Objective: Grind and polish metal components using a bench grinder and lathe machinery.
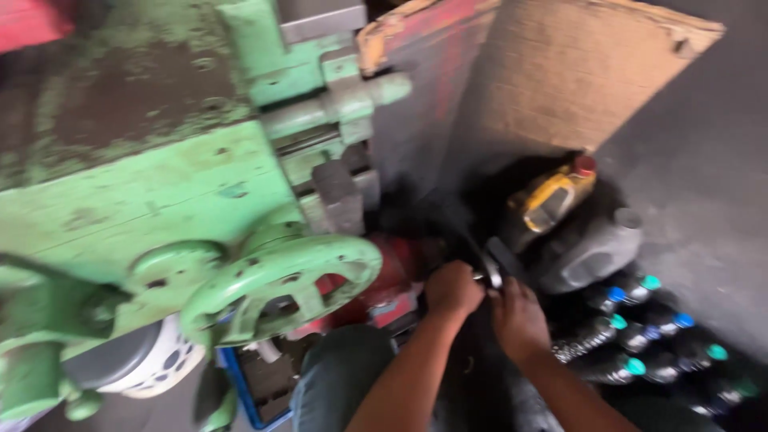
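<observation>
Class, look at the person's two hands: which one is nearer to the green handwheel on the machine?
Left. The left hand is just right of the green handwheel, with a gap between them. The right hand lies farther right, beside the dark bottles.

Machine (144, 184) – chipped green-painted metal (matt, grimy); board (560, 72) rough; bottles (640, 336) glossy plastic.

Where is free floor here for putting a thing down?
Bare dark floor lies right of the leaning cardboard sheet, above the lying plastic bottles. It is crowded around both hands, between the green handwheel and yellow jug.
</observation>
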